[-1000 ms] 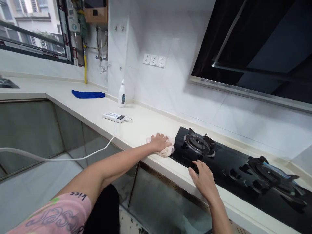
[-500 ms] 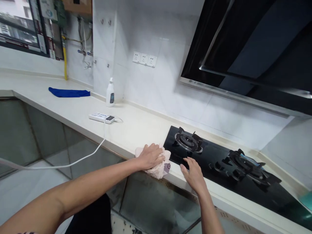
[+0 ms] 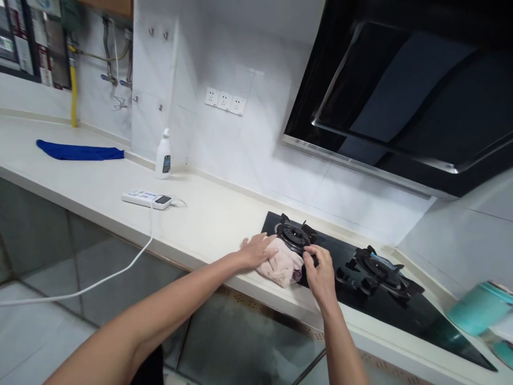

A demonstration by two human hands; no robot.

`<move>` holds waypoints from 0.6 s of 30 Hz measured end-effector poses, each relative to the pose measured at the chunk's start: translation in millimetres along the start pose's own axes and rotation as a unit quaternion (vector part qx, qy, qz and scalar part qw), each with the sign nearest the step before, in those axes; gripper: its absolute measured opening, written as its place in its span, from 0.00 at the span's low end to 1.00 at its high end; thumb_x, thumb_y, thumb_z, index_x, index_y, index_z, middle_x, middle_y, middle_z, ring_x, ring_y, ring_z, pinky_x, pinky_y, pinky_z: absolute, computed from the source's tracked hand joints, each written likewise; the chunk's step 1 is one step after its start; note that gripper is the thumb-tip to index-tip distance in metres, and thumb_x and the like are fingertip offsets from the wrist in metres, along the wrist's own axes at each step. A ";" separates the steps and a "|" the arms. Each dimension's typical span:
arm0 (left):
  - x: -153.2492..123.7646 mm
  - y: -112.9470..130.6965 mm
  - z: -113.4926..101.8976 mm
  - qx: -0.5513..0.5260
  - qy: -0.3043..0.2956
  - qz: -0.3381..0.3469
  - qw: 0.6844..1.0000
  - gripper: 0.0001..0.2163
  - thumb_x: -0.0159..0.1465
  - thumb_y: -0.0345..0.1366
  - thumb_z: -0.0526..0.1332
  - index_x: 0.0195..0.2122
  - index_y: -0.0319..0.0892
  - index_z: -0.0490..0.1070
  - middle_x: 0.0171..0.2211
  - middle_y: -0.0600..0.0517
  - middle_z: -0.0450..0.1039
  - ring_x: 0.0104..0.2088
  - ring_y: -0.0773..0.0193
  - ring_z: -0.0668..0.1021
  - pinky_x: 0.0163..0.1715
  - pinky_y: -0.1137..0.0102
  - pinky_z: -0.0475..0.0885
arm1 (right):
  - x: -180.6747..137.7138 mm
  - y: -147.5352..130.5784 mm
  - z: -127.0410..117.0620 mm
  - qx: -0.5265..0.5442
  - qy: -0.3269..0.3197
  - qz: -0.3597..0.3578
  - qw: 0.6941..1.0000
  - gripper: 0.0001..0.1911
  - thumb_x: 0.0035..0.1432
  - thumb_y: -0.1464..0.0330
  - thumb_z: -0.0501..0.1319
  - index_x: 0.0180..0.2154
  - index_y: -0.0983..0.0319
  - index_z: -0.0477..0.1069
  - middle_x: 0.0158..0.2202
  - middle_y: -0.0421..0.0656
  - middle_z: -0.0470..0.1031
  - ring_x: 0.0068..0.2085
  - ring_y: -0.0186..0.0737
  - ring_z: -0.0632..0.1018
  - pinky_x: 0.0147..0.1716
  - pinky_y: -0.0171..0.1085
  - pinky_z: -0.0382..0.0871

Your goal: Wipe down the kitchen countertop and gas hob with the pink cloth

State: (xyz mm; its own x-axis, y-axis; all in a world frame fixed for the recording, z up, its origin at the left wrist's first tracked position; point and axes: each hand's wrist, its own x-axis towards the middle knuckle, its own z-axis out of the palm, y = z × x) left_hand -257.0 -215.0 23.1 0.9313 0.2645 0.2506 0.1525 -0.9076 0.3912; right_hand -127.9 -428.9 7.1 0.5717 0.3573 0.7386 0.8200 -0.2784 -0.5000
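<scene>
A pale pink cloth [image 3: 282, 263] lies bunched over the left front edge of the black gas stove [image 3: 340, 307] and the countertop beside it. My left hand [image 3: 258, 251] grips the cloth from its left side, fingers pressed onto it. Just right of the cloth, my right hand [image 3: 319, 270] is at the front of the left burner [image 3: 295, 236]. Its thumb and fingers are curved but apart, with dark stove parts between them. Whether its fingertips touch the burner is unclear.
A white spray bottle [image 3: 163, 155], a white power strip [image 3: 146, 200] with a trailing cord [image 3: 116, 275] and a blue cloth [image 3: 82, 151] are on the counter to the left. The range hood [image 3: 385, 107] overhangs the stove. Right of the stove stands a turquoise container [image 3: 481, 307].
My left hand has pushed the cloth right and away from me, onto the stove's edge. My right hand has curled its fingers by the left burner. The view has swung right.
</scene>
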 end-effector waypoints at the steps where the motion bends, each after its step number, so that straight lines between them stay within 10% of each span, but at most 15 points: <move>1: -7.6 -11.8 -3.0 0.001 0.004 -0.004 1.000 0.30 0.76 0.56 0.46 0.75 0.54 0.58 0.75 0.42 0.62 0.73 0.45 0.66 0.66 0.41 0.63 | 1.9 -5.7 4.5 -0.021 -0.054 0.001 0.998 0.25 0.69 0.49 0.53 0.50 0.59 0.79 0.59 0.55 0.76 0.64 0.54 0.73 0.66 0.54 0.65; 7: -52.4 -84.3 -33.1 0.037 0.073 -0.039 0.996 0.24 0.76 0.50 0.47 0.61 0.49 0.76 0.65 0.42 0.76 0.65 0.45 0.75 0.65 0.44 0.64 | 7.1 -61.3 67.5 -0.162 -0.375 0.032 0.912 0.43 0.65 0.41 0.61 0.74 0.51 0.62 0.78 0.55 0.55 0.75 0.73 0.57 0.68 0.74 0.51; 13: -54.8 -116.2 -31.9 0.052 0.123 -0.052 0.990 0.24 0.75 0.52 0.47 0.57 0.48 0.79 0.60 0.45 0.80 0.62 0.48 0.77 0.63 0.51 0.67 | 18.4 -104.3 115.5 -0.109 -0.412 -0.054 0.903 0.36 0.66 0.45 0.63 0.70 0.51 0.68 0.74 0.50 0.64 0.74 0.67 0.59 0.70 0.67 0.51; 18: -54.4 -123.3 -29.0 0.046 0.073 -0.102 0.991 0.30 0.73 0.56 0.47 0.65 0.47 0.74 0.68 0.42 0.73 0.70 0.45 0.70 0.68 0.49 0.61 | 11.7 -72.6 87.8 -0.090 -0.365 -0.052 0.925 0.23 0.68 0.62 0.61 0.62 0.54 0.74 0.65 0.44 0.74 0.66 0.44 0.71 0.68 0.43 0.61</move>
State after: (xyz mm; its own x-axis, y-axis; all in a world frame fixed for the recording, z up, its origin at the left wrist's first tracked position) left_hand -336.0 -108.0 -13.2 0.8211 0.4832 0.3038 0.3677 -0.8549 0.3661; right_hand -178.3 -326.2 12.4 0.4092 0.8796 0.2427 0.8918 -0.3292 -0.3104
